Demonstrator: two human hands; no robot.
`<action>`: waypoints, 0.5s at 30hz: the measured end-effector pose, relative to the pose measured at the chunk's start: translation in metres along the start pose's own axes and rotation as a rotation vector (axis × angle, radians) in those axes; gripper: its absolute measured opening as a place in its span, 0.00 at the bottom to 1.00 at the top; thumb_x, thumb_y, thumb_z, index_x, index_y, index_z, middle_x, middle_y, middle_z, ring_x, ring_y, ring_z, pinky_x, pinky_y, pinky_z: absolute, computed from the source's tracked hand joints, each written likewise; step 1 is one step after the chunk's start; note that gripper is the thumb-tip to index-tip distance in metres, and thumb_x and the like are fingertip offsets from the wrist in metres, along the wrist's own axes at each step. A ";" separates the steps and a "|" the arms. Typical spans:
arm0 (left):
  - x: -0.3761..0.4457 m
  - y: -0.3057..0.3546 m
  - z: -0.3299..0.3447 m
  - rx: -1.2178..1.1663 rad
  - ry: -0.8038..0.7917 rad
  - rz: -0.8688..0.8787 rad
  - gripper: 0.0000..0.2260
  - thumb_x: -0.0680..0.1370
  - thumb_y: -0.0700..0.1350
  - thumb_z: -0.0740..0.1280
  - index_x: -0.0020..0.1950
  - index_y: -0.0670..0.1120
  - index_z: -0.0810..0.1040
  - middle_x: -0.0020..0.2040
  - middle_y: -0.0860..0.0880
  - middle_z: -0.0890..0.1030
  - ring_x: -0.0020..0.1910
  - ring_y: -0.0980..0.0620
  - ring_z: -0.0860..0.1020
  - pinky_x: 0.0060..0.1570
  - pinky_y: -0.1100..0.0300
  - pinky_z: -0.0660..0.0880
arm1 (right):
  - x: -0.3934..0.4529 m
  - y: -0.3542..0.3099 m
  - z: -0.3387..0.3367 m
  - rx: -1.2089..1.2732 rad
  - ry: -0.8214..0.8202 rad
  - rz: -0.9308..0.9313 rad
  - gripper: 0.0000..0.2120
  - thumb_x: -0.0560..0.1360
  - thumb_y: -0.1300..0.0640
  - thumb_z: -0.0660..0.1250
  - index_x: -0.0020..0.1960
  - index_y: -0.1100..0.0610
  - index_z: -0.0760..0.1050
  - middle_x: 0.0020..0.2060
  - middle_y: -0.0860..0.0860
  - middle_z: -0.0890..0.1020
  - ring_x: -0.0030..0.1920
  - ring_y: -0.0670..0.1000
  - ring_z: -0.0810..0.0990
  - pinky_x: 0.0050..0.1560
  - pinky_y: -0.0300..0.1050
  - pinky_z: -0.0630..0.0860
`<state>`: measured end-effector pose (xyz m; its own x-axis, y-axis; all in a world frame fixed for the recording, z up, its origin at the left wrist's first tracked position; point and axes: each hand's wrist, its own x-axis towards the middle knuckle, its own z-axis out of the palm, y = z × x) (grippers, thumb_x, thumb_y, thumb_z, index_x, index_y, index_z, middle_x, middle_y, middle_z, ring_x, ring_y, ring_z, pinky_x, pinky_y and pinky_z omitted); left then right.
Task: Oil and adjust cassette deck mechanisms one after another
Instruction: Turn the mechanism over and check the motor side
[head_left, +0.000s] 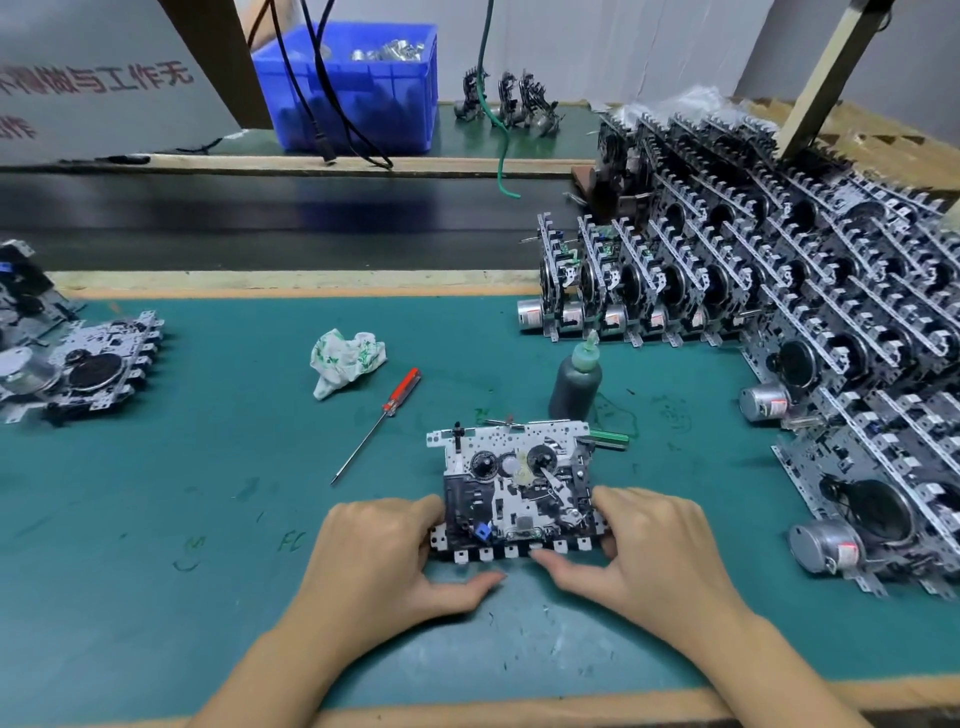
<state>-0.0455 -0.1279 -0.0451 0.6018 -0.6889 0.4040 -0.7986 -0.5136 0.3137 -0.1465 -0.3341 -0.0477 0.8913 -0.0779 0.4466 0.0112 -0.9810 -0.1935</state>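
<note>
Deck (517, 493) lies flat on the green mat (156, 493), near the front edge, mechanism side up with two reels showing and a small blue part at its lower left. Both hands hold it by the sides.

Far left — two more mechanisms (78, 364) lie flat on the mat, one partly cut off by the frame.

Left hand (384, 556): fingers curled round the deck's left edge, thumb stretched out along the mat just below its front row of tabs.

Crumpled cloth (345, 361), white with green print, sits behind and left of the deck. A screwdriver (376, 423) with a red handle lies beside the cloth, tip pointing toward the front.

Back left, beyond the dark belt (260, 218), a blue bin (358, 85) — shiny metal parts inside, too blurred to name; black cables (322, 93) hang across its front.

Dark bottle (576, 382) with a green nozzle stands upright just behind the deck; contents cannot be told. A green-handled tool (610, 439) lies at the deck's right rear corner, touching or nearly so.

Right hand (654, 551): fingers wrapped round the deck's right edge, thumb reaching left under the front tabs, its tip near the left thumb.

Right side: a stack (779, 291) of many mechanisms stood on edge in rows, round motors poking out at the near ends.
</note>
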 end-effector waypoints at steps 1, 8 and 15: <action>0.000 -0.001 0.000 0.006 -0.007 -0.009 0.24 0.62 0.68 0.64 0.30 0.52 0.58 0.19 0.53 0.67 0.19 0.52 0.69 0.18 0.63 0.66 | -0.001 0.003 -0.001 0.018 -0.015 -0.042 0.23 0.65 0.34 0.62 0.29 0.52 0.61 0.21 0.47 0.68 0.22 0.50 0.69 0.22 0.38 0.64; 0.000 -0.004 -0.002 0.019 0.024 -0.022 0.23 0.65 0.64 0.64 0.25 0.46 0.63 0.19 0.52 0.66 0.18 0.51 0.66 0.19 0.64 0.63 | -0.003 0.011 -0.003 0.029 -0.010 -0.142 0.25 0.70 0.36 0.61 0.27 0.55 0.65 0.22 0.47 0.68 0.24 0.49 0.68 0.21 0.39 0.64; 0.000 -0.004 0.000 0.021 0.026 -0.010 0.25 0.65 0.67 0.64 0.25 0.46 0.64 0.18 0.52 0.66 0.18 0.50 0.67 0.17 0.64 0.64 | -0.004 0.009 -0.003 0.046 0.008 -0.128 0.24 0.66 0.35 0.63 0.26 0.54 0.64 0.22 0.46 0.68 0.24 0.48 0.67 0.23 0.41 0.62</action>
<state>-0.0423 -0.1255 -0.0468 0.6094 -0.6703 0.4234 -0.7925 -0.5312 0.2997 -0.1508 -0.3434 -0.0486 0.8778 0.0456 0.4769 0.1453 -0.9739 -0.1744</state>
